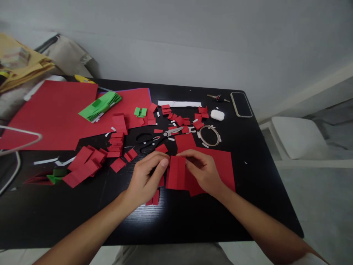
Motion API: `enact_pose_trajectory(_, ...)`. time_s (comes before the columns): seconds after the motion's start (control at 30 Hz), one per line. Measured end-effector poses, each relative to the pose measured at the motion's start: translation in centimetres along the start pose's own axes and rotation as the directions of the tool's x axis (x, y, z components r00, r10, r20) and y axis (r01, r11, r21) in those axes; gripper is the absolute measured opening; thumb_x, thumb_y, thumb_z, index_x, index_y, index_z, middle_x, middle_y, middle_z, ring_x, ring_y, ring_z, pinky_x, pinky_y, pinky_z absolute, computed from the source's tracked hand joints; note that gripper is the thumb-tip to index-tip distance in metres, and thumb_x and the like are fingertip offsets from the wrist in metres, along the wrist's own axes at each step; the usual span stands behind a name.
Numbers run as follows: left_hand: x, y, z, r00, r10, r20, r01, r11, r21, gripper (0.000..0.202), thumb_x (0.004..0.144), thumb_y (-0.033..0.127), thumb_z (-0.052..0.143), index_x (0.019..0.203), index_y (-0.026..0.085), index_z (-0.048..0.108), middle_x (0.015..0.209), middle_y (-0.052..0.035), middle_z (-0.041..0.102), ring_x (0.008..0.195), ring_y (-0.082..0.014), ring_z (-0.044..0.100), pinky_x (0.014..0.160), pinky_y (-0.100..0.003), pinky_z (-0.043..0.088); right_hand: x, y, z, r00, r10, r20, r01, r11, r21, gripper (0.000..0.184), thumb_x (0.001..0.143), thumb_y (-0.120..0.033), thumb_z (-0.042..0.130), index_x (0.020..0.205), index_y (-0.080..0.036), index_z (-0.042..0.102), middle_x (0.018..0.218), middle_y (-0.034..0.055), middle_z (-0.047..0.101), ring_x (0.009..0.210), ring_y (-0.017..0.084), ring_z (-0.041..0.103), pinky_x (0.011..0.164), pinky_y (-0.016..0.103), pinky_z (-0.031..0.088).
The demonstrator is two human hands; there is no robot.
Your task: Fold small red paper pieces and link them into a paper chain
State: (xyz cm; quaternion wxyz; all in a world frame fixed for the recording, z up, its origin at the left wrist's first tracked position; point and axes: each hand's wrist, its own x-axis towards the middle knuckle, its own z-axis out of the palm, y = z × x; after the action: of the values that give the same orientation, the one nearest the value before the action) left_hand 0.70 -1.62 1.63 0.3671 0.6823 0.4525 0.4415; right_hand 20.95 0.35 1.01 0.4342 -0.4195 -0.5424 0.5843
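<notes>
Between my two hands is a folded red paper strip [177,173], creased lengthwise. My left hand [150,173] pinches its upper left edge, thumb on top. At the upper right edge, the fingers of my right hand [203,170] close on the same strip. Beneath and to the right lies a larger red paper sheet [220,163] on the black table. Small red folded pieces [152,198] poke out below my left hand. Just beyond my hands rest black-handled scissors [162,136], blades pointing right, and a thin roll of tape [209,136] with white scraps around it.
Large red sheets [55,114] cover the table's left back, with a green folded paper stack [100,106] on them. Red folded pieces [85,165] pile at left. Farther back are a white strip [179,104], keys [218,98], a white case [217,115] and a phone [241,104].
</notes>
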Motion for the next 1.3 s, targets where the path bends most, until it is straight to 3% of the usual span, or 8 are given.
enact_pose_trajectory(0.1,-0.2,0.0,0.0,1.0,-0.013,0.01,0.013,1.0,0.011,0.027,0.105,0.024,0.05,0.091,0.018,0.071,0.093,-0.008,0.075,0.086,-0.0186,0.071,0.077,-0.03,0.056,0.1,0.0,-0.2,0.999,0.05,-0.023,-0.05,0.999,-0.015,0.017,0.093,-0.04,0.072,0.095,-0.025,0.08,0.095,0.003,0.082,0.092,0.021,0.078,0.083,0.034,0.063)
enact_pose_trajectory(0.23,-0.4,-0.5,0.4,0.996,-0.066,-0.056,0.068,0.996,0.05,0.004,0.095,0.024,0.068,0.097,0.02,0.069,0.09,-0.0034,0.076,0.082,-0.0167,0.072,0.077,-0.028,0.059,0.2,0.4,-0.2,0.992,0.114,-0.056,-0.114,0.993,0.018,0.024,0.085,-0.04,0.081,0.102,-0.024,0.074,0.096,0.0036,0.081,0.091,0.021,0.077,0.08,0.033,0.063)
enact_pose_trajectory(0.33,-0.5,-0.8,0.7,0.995,-0.06,-0.08,0.064,0.997,0.046,0.012,0.091,0.021,0.073,0.103,0.021,0.07,0.093,-0.0025,0.077,0.085,-0.0167,0.074,0.081,-0.029,0.061,0.2,0.7,-0.1,0.986,0.138,-0.098,-0.132,0.989,0.063,0.03,0.082,-0.038,0.084,0.101,-0.026,0.064,0.083,-0.0008,0.076,0.075,0.017,0.074,0.07,0.029,0.061)
enact_pose_trajectory(0.5,-0.4,-0.8,0.7,0.995,-0.058,-0.077,0.062,0.996,0.057,0.025,0.089,0.018,0.076,0.113,0.022,0.072,0.094,-0.0023,0.079,0.087,-0.0172,0.076,0.083,-0.029,0.062,0.0,0.8,0.2,0.99,0.007,-0.142,-0.014,0.999,-0.044,0.024,0.084,-0.036,0.084,0.086,-0.024,0.064,0.083,0.0,0.071,0.078,0.016,0.071,0.073,0.028,0.061)
enact_pose_trajectory(0.7,-0.3,-0.6,0.5,0.994,-0.06,-0.088,0.063,0.997,0.04,0.021,0.089,0.02,0.076,0.11,0.021,0.075,0.1,-0.0037,0.081,0.09,-0.0174,0.077,0.084,-0.03,0.063,-0.3,0.9,0.2,0.994,-0.078,-0.071,0.07,0.991,-0.112,0.019,0.083,-0.027,0.086,0.099,-0.027,0.078,0.098,0.0021,0.08,0.092,0.02,0.077,0.089,0.035,0.064)
enact_pose_trajectory(1.07,-0.4,-1.0,0.5,0.994,-0.033,-0.103,0.039,0.998,0.059,0.018,0.09,0.018,0.078,0.107,0.022,0.077,0.101,-0.0022,0.081,0.09,-0.0149,0.076,0.084,-0.026,0.061,-0.2,0.9,0.0,0.951,-0.306,-0.047,0.277,0.908,-0.314,0.017,0.088,-0.018,0.083,0.102,-0.028,0.082,0.094,0.0019,0.078,0.086,0.018,0.073,0.081,0.033,0.061)
enact_pose_trajectory(1.3,-0.1,-1.0,0.3,0.996,0.026,-0.085,-0.018,0.995,0.101,0.009,0.092,0.016,0.075,0.099,0.022,0.078,0.09,-0.0017,0.072,0.084,-0.0144,0.069,0.076,-0.025,0.056,-0.1,0.7,0.1,0.958,-0.285,-0.04,0.258,0.912,-0.318,0.01,0.088,-0.017,0.081,0.093,-0.025,0.081,0.09,0.0019,0.072,0.082,0.017,0.07,0.077,0.031,0.058)
